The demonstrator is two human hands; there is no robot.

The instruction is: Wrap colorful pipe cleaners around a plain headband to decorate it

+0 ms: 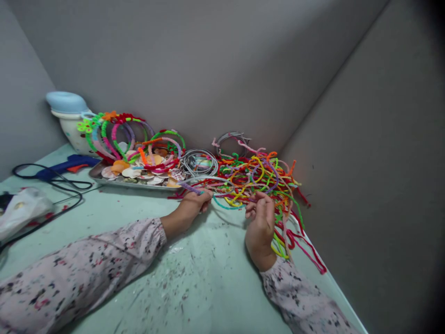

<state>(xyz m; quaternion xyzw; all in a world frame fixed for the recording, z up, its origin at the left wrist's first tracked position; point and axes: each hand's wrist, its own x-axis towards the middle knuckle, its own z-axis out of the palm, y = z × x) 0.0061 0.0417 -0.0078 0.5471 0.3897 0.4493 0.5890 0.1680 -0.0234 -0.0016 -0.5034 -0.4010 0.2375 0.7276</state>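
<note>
My left hand (194,204) is closed round a thin grey wire hoop (212,178), part of which is wrapped in purple pipe cleaner (189,187). From its fingertips a teal pipe cleaner (227,206) curves across to my right hand (260,222). The right thumb and fingers are pinched at the far end of that teal strand, with the other fingers curled. Just behind both hands lies a tangled heap of colourful pipe cleaners (250,174), in red, yellow, green, orange and pink.
A metal tray (139,185) of seashells carries several finished-looking, wrapped hoops (114,134). Bare wire hoops (200,162) lie beside it. At left are a blue glue gun (66,166), its black cord (74,199), a white plastic bag (26,208) and a blue-lidded container (71,123). Grey walls enclose the table.
</note>
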